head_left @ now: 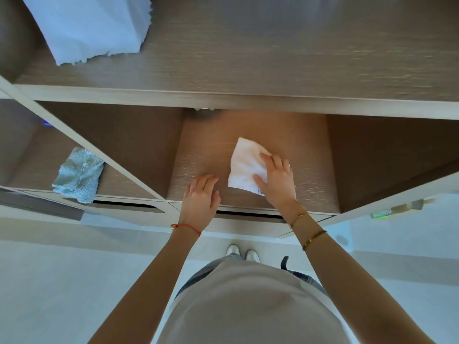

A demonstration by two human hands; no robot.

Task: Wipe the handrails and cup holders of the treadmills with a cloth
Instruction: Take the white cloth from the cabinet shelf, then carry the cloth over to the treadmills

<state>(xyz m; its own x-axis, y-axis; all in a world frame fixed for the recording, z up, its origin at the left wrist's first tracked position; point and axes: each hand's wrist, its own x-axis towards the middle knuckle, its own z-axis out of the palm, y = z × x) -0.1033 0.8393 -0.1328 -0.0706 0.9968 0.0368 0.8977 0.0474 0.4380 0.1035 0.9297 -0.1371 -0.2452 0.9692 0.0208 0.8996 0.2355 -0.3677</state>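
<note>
A white cloth (244, 165) lies folded on the floor of the middle compartment of a wooden shelf unit (223, 98). My right hand (277, 178) lies on the cloth's right side, fingers spread over it and the thumb at its lower edge. My left hand (201, 197) hovers or rests just left of the cloth, near the compartment's front edge, fingers relaxed and holding nothing. No treadmill, handrail or cup holder is in view.
A light blue-green towel (77, 175) hangs over the front edge of the left compartment. A pale blue cloth (94, 26) sits on the upper shelf at top left. A door handle (402, 208) shows at the right. Pale floor lies below, with my shoes (242, 252).
</note>
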